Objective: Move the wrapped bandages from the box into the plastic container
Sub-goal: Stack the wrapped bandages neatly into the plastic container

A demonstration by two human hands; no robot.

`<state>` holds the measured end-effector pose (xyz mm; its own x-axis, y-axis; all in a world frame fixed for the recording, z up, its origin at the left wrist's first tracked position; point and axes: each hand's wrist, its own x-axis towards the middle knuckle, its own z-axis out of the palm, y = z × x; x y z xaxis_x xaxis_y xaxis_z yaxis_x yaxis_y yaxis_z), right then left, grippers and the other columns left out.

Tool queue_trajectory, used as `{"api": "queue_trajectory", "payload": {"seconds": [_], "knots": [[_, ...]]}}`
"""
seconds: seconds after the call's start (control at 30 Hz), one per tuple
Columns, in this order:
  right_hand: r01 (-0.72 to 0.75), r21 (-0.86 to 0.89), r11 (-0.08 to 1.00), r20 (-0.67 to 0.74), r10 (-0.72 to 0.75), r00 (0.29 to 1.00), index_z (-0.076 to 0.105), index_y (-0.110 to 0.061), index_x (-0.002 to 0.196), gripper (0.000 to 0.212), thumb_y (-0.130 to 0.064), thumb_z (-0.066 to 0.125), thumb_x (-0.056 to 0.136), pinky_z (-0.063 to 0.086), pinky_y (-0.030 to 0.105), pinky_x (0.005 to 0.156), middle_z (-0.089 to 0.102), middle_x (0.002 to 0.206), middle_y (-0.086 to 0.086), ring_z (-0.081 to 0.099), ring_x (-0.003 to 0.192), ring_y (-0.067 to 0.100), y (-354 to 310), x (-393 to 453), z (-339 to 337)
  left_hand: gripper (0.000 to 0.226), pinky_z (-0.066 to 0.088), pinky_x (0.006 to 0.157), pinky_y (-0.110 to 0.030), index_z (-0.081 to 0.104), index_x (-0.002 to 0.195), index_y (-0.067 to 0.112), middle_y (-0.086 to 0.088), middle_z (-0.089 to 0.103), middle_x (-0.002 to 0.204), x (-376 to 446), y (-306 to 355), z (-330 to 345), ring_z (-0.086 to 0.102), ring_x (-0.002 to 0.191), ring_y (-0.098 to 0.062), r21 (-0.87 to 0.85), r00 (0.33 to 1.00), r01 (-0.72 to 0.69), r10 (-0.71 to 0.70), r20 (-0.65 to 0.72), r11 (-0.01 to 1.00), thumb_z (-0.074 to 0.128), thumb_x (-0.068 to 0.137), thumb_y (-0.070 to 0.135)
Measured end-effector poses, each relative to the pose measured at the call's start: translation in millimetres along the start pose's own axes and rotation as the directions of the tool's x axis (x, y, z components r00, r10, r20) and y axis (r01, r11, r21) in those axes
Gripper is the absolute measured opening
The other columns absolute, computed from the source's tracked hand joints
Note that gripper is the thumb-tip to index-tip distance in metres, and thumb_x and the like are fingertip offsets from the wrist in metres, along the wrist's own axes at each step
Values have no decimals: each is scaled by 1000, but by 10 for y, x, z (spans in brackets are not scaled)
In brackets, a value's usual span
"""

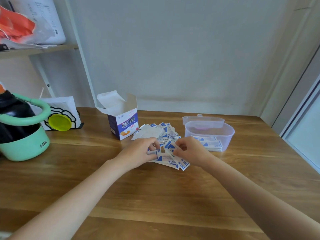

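An open blue-and-white bandage box point(123, 124) stands upright on the wooden table point(155, 196). A loose pile of wrapped bandages point(160, 131) lies spread to its right. Further right sits a clear plastic container point(210, 134) with a stack of wrapped bandages point(212, 144) inside. My left hand point(138, 151) and my right hand point(189, 150) meet just in front of the pile. Both pinch a fanned bunch of wrapped bandages point(173, 161) held low over the table.
The container's clear lid point(202, 120) leans behind it. At the left stand a black-and-green jug point(20, 130) and a white card holder with a yellow disc point(59, 122). A shelf point(39, 49) holds bags at the upper left. The table's right edge lies beside a door frame.
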<state>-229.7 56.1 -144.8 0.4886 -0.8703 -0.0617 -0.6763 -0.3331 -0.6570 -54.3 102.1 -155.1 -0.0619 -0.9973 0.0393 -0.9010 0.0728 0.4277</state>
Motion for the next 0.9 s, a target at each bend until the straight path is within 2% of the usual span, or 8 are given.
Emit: {"api": "queue_trajectory", "payload": {"seconds": [0.2,0.33,0.47,0.57,0.63,0.73,0.83,0.9], "knots": [[39,-63,997,52,-36,998,64,-6,107,20,-15,55,91,54,37,82,69,104,12,65,95,27,-11,-18,-14,20,33,55,-15,66,105,21,19,44,66,-11,12,-26,44,60,-2,1,999,31,-31,-28,1000,62,87,29],[62,-26,998,81,-59,995,65,-4,99,18,-16,54,92,44,25,64,68,90,11,56,73,16,-34,-27,-39,21,30,46,-8,65,107,20,16,46,70,-3,76,-45,42,58,1,4,1000,10,-10,-14,1000,60,88,30],[106,-64,992,99,-99,990,65,-8,99,16,-15,53,92,35,16,54,58,74,-3,47,60,8,-81,-8,6,22,33,52,-7,66,109,20,7,66,98,29,118,-24,48,69,1,-43,1000,-8,9,8,999,60,89,27],[119,-141,983,41,-114,993,61,-12,111,21,-13,52,92,40,15,57,62,84,-2,54,66,8,-79,9,39,18,38,60,-7,69,105,22,13,65,96,26,72,-20,53,79,1,-83,999,30,-34,-40,996,59,90,24],[94,-142,985,-11,-97,995,56,-14,120,27,-12,52,93,49,21,69,66,104,5,63,86,16,-51,7,23,14,48,70,-15,71,96,20,10,68,93,25,-8,-46,58,81,-1,-179,982,60,-90,-164,982,60,89,23],[52,43,998,-86,-48,995,56,-12,121,28,-11,50,94,52,32,80,66,112,8,63,99,23,-16,-1,-18,11,46,56,-9,69,94,10,5,64,76,35,-91,-88,58,65,-6,-448,909,157,-307,-283,880,59,89,14],[-19,340,940,-83,50,995,60,-15,108,17,-11,51,94,53,36,83,63,105,3,62,94,21,-47,-11,-11,17,54,59,-14,64,102,-2,-5,61,72,35,-54,-91,58,61,-12,-768,873,217,-472,-124,603,57,90,7],[-60,437,897,-45,88,995,58,-16,101,11,-12,52,94,55,38,84,61,104,2,63,95,20,-73,-7,13,18,57,70,-24,63,105,-2,-8,62,75,32,7,-66,61,65,-14,-802,889,246,-457,-37,544,57,90,7]]}}
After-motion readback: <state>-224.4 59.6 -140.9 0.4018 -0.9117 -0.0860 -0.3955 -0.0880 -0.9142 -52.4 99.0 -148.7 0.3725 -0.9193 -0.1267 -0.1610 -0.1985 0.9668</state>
